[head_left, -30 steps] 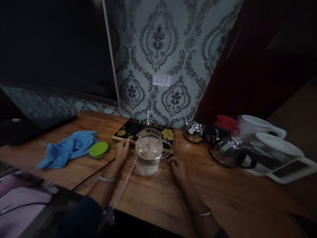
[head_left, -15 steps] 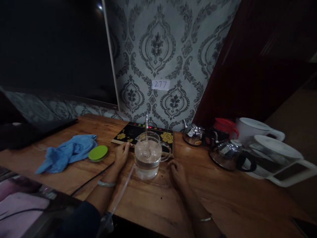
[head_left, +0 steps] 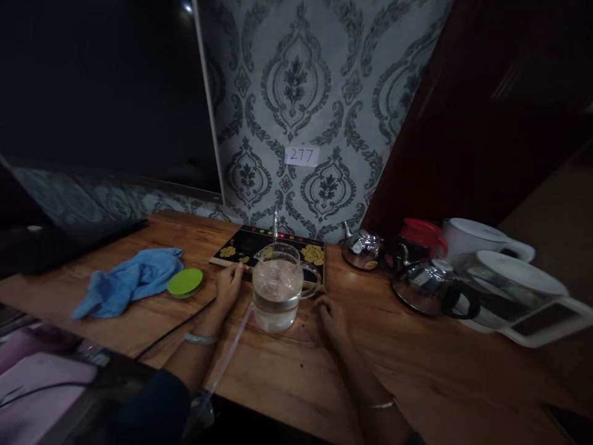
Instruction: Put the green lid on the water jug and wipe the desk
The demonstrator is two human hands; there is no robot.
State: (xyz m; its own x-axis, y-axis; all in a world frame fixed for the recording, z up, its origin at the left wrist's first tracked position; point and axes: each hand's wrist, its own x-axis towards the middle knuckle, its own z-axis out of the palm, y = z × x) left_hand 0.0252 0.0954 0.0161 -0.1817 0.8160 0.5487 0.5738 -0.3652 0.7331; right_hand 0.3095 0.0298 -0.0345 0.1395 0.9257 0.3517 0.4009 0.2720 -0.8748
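Observation:
A clear glass pitcher (head_left: 277, 303), partly filled with bubbly water, stands upright on the wooden table. Behind it lies a black electric tea stove (head_left: 250, 244) with yellow flowers and a red-lit display. A thin shiny spout (head_left: 276, 224) rises from the stove and points toward the pitcher's mouth. My left hand (head_left: 228, 287) has its fingers curled at the stove's front edge, left of the pitcher; what is under the fingers is hidden. My right hand (head_left: 333, 318) rests on the table in a loose fist, just right of the pitcher's handle, apart from it.
A blue cloth (head_left: 132, 278) and a round green lid (head_left: 185, 282) lie at left. Two metal kettles (head_left: 364, 249) and several plastic-lidded jugs (head_left: 514, 272) stand at right. A clear hose (head_left: 229, 352) and a black cable (head_left: 173, 330) cross the front edge.
The thin stream of water that fell from the spout into the pitcher no longer shows. Both hands stay in place; the view has shifted slightly.

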